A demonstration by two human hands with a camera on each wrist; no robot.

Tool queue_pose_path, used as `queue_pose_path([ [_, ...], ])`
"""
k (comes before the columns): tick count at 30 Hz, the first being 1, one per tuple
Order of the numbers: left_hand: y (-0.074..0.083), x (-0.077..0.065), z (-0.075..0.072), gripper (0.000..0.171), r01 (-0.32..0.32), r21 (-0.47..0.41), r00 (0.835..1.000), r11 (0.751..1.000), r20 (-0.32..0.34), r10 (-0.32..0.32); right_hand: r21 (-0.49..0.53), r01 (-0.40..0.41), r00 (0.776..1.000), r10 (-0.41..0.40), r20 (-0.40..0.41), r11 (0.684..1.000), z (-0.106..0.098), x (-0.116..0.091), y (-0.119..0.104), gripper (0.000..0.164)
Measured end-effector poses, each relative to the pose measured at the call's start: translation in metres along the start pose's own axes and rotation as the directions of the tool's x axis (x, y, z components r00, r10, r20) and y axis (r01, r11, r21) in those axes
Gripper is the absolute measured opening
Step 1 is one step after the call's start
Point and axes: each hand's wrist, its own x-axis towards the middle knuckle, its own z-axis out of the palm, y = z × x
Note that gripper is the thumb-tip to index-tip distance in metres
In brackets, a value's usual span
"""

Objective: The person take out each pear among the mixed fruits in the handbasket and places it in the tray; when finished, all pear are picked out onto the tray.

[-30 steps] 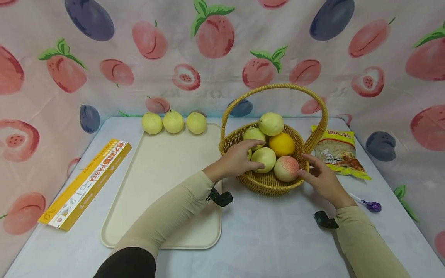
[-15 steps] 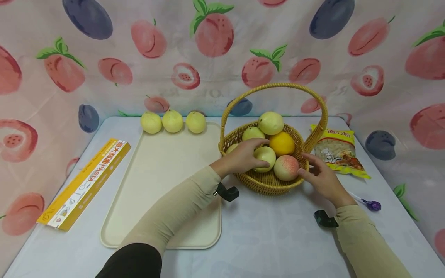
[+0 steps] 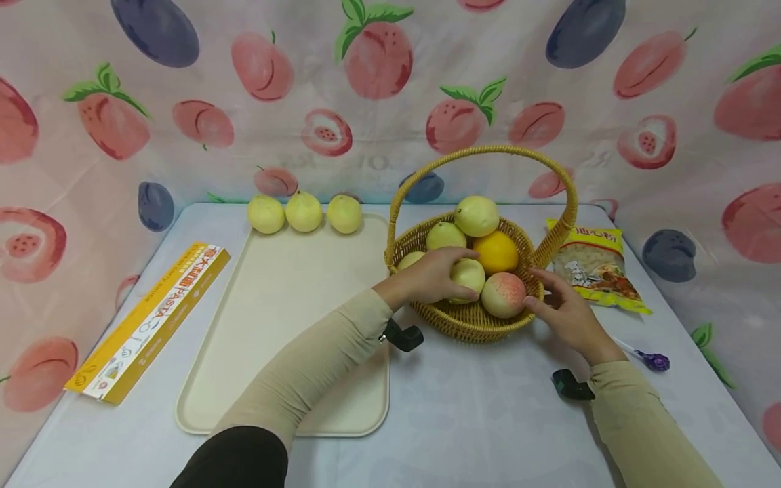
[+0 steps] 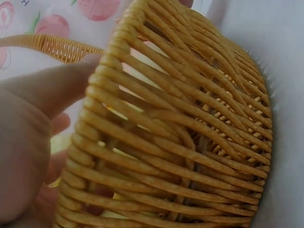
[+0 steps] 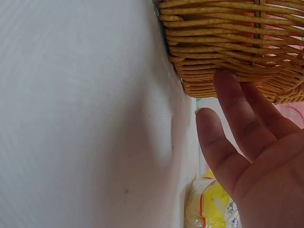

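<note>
In the head view, a wicker basket [image 3: 470,330] with an arched handle holds several pale yellow-green round fruits, an orange [image 3: 496,252] and a pink-blushed peach [image 3: 504,295]. My left hand [image 3: 430,276] reaches over the near left rim, thumb and fingers curled round a pale fruit [image 3: 468,276]. In the left wrist view, the wicker wall hides most of that fruit and the fingertips. My right hand [image 3: 564,315] holds the basket's right side, thumb at the rim beside the peach. The right wrist view shows its fingers [image 5: 237,111] against the outer wicker.
Left of the basket lies a cream tray [image 3: 293,325], with three pale fruits [image 3: 304,212] along its far edge. A yellow pasta box [image 3: 149,324] lies farther left. Right of the basket are a yellow food packet [image 3: 594,264] and a purple-wrapped lollipop [image 3: 655,362].
My left hand has moved slightly right and its fingers have closed round the pale fruit, uncovering another fruit at the basket's left. My right hand has stayed at the rim.
</note>
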Motion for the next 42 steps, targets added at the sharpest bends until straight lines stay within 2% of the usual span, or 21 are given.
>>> queue_pose_path([
  [4,0.000,-0.001,0.001,0.071,-0.032,0.042,0.999,0.999,0.034,0.030,0.000,-0.005,1.000,0.005,0.000,1.000,0.000,0.000,0.001,0.069],
  [8,0.000,-0.002,0.001,0.071,-0.057,0.065,0.998,0.996,0.041,0.055,0.001,-0.008,1.000,0.008,-0.001,1.000,0.000,-0.001,0.003,0.069],
  [18,-0.002,-0.001,0.000,0.074,-0.078,0.103,0.994,0.992,0.082,0.070,-0.002,0.008,1.000,-0.008,-0.006,1.000,0.001,-0.001,0.003,0.068],
  [25,-0.001,0.003,-0.002,0.082,-0.061,0.100,0.988,0.993,0.144,0.046,0.003,-0.007,1.000,0.008,-0.005,1.000,0.001,-0.002,0.002,0.069],
  [33,-0.005,0.010,-0.004,0.081,-0.029,0.113,0.985,0.993,0.174,0.009,0.003,0.003,1.000,-0.003,-0.006,1.000,0.002,0.000,0.003,0.069],
  [42,-0.005,0.013,-0.006,0.082,-0.053,0.166,0.976,0.985,0.217,0.016,-0.004,0.012,1.000,-0.012,-0.010,1.000,0.001,-0.001,0.001,0.068],
])
